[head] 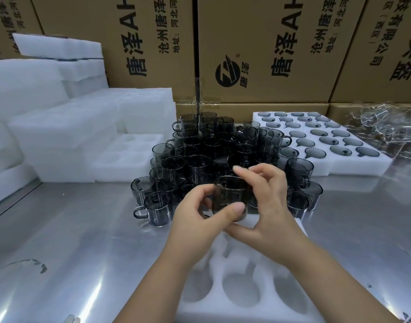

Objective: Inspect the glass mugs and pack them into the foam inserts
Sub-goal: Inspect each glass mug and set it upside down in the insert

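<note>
Smoky grey mug (pixel 230 197) is held up in both hands, just over the far end of the near foam insert (pixel 241 287). The left hand (pixel 195 217) grips it with the thumb across the front, and the right hand (pixel 269 206) curls round the other side. A pile of mugs (pixel 199 155) sits right behind on the shiny tabletop (pixel 71 229), with a packed foam tray (pixel 321 141) further back right

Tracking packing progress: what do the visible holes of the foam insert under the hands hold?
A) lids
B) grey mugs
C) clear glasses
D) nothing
D: the holes in the foam insert show bare white foam; left hand and right hand hold the grey mug above it.
</note>
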